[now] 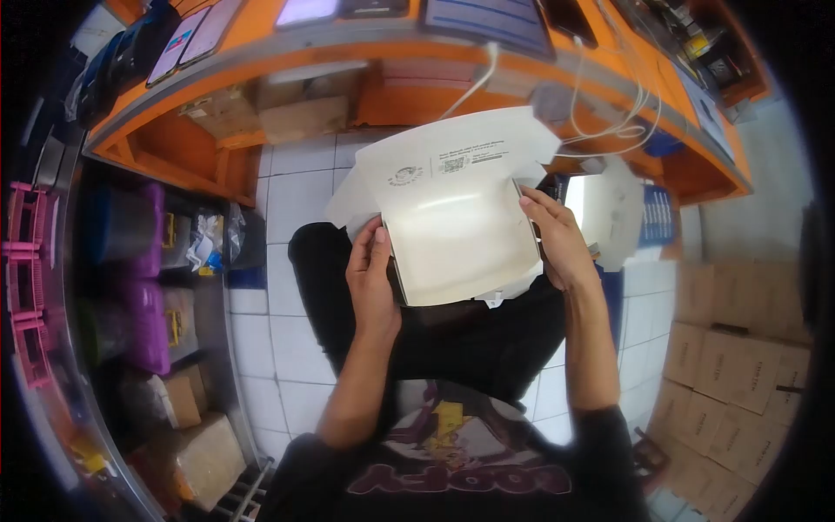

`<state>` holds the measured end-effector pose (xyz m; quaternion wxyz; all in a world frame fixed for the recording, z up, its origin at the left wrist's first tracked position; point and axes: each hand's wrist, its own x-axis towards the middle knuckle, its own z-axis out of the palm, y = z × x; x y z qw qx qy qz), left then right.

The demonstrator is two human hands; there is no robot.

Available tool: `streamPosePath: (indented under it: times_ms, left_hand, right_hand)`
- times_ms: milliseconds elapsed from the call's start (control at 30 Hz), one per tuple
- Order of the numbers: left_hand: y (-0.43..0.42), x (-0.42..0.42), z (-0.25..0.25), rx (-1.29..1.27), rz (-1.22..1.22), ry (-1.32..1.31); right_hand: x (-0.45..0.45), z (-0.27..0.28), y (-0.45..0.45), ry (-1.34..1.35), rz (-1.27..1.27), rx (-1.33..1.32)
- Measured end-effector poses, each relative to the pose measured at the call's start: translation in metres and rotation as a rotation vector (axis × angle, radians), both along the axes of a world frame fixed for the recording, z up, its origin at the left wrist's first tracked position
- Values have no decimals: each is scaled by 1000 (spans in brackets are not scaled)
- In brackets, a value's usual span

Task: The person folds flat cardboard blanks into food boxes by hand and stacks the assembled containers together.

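Observation:
Over my lap I hold a white paperboard box (461, 252), its shallow inside facing me. Its lid flap (465, 143) stands open away from me, with small dark print and a square code on it. My left hand (371, 274) grips the box's left side, thumb along the edge and fingers curled around the outside. On the opposite side, my right hand (557, 230) is closed around the right wall near the lid. Part of each hand's fingers is hidden behind the walls. To the right of my right hand is another white paperboard piece (613, 213).
An orange desk (348, 54) curves across the front, bearing phones (196, 39), a tablet (487, 24) and loose white cables (622, 122). Shelving with purple bins (150, 313) stands at left. Brown cartons (726, 383) are stacked at right. The floor (291, 348) has white tiles.

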<state>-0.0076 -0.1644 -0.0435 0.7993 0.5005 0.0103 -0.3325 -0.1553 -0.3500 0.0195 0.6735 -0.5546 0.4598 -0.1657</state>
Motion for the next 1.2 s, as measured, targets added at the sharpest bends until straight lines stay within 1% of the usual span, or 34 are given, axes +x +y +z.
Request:
streamPosePath:
  times_ms: [33,100,133,200,300,433,467,500,533,600,633,700,733,800,833,900,1033,1100,1167,1200]
  left_hand:
    - [0,0,2,8,-1,1]
    - [2,0,4,-1,-26,-4]
    - [2,-1,4,-5,-42,-11]
    - [3,-1,3,-23,-37,-18]
    - [3,0,2,-21,-27,-23]
    - [0,0,-4,34,22,-35]
    - [-1,1,-6,35,21,-37]
    - [-1,2,-7,96,21,-49]
    - [-2,4,-7,156,21,-61]
    - [-2,4,-6,158,21,-45]
    - [-3,4,-4,163,23,-24]
    - [-8,1,4,181,53,-12]
    - [-11,0,7,196,85,2]
    - [-14,0,2,193,113,-6]
    - [-16,-1,0,192,143,-13]
    - [-16,-1,-1,204,158,-15]
    - [-17,-3,-10,209,193,-73]
    - [-18,-3,-15,236,215,-93]
    - [-18,-3,-12,228,191,-108]
    - [-19,-5,-7,226,193,-93]
  right_hand:
    - [2,6,-1,2,-7,-5]
    - [4,18,-4,52,20,77]
    - [3,15,-9,54,13,71]
    - [0,7,-14,100,122,1]
    - [0,12,-13,110,134,27]
    - [3,-6,-22,149,151,-27]
    - [5,-10,-26,197,204,-100]
    - [9,-10,-27,245,256,-173]
    - [12,-7,-29,242,253,-173]
    - [17,-1,-32,403,393,-329]
    - [21,-3,-33,400,392,-329]
    - [25,-12,-36,555,383,-585]
    - [25,-20,-41,554,379,-586]
    - [27,-31,-48,353,284,-359]
    - [25,-32,-47,350,282,-359]
    - [29,-35,-40,181,74,-3]
    - [26,-60,-39,128,-2,5]
    - [21,-68,-44,159,4,-111]
    - [17,-56,-39,192,-14,-66]
    - [8,-54,-38,111,-92,13]
